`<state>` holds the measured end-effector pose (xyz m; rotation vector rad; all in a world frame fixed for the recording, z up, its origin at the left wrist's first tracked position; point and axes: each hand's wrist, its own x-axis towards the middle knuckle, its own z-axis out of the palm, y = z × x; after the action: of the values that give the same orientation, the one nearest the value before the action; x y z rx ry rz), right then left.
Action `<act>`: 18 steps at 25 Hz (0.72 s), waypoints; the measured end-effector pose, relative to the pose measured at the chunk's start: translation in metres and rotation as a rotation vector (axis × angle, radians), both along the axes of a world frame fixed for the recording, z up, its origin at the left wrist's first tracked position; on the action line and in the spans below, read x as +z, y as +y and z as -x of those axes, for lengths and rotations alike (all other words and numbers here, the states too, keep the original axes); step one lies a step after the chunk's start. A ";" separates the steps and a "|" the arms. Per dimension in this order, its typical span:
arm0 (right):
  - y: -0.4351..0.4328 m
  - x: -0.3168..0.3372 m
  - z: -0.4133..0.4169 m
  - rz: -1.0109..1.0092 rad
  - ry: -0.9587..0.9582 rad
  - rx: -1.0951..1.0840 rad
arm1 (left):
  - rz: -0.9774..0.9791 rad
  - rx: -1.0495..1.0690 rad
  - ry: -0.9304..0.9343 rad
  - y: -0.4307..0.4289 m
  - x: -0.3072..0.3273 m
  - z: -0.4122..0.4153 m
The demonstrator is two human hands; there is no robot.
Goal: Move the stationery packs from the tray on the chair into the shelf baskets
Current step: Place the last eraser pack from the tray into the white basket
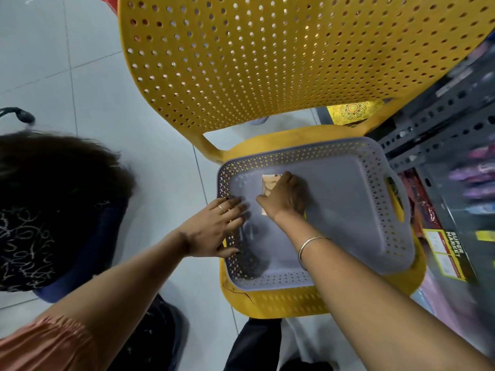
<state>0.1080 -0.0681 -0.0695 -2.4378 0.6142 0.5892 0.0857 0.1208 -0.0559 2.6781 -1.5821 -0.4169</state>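
A grey perforated tray (375, 204) rests on the seat of a yellow chair (267, 62). One small stationery pack (269, 183) with a tan cartoon print lies on the tray floor near its left side. My right hand (284, 199) lies over the pack, with thumb and fingers closed around its edges. My left hand (217, 228) rests flat on the tray's left rim, fingers spread, a ring on one finger. The lower part of the pack is hidden under my right hand.
A grey metal shelf (434, 121) with blurred coloured goods stands right of the chair. Another person's dark-haired head (53, 183) is close on the left, over the tiled floor (80, 76). A yellow box (351, 111) sits behind the chair.
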 end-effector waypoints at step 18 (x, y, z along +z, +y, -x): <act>-0.150 0.255 0.031 0.172 -0.384 -0.044 | 0.023 -0.081 -0.138 -0.104 0.125 -0.028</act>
<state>0.0771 -0.2184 0.1858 -2.5921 0.5731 0.0434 0.1141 0.0169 0.0694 2.6867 -1.7233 -0.2175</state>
